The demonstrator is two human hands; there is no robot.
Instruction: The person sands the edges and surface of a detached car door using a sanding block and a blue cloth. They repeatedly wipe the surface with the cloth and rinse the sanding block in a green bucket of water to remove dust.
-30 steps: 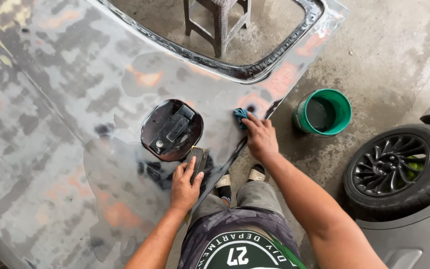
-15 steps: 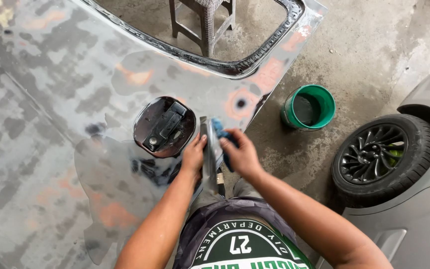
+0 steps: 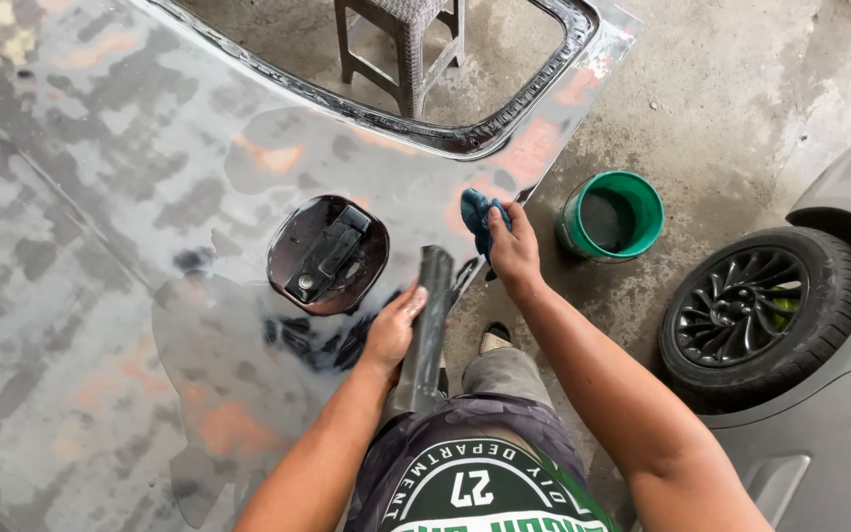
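I'm reading the step as wet-wiping the sanded edge of the car body panel (image 3: 100,246), judged from the wet sheen. Left to right: the round fuel filler recess (image 3: 328,254) sits just left of and above the left hand (image 3: 394,330); that hand rests on the wet panel at its lower edge, fingers curled against a dark narrow strip (image 3: 427,325) that runs down toward the knees. I can't tell whether it truly grips the strip or just braces beside it, since the thumb side is hidden. Forearm comes up from lower left, wrist nearly straight. To the right, the right hand (image 3: 516,248) is closed on a blue cloth (image 3: 476,214), which bunches out just above and left of the knuckles, pressed to the panel near the corner below the window opening (image 3: 465,59). Right arm is extended, elbow low, wrist slightly flexed. To do it well, I'd keep the cloth flat rather than balled, work along the edge with even pressure, and keep the left hand planted to steady the panel. Green bucket (image 3: 611,215) stands on the floor just right of the cloth hand, within reach for rinsing; car wheel (image 3: 751,310) is further right, well apart.
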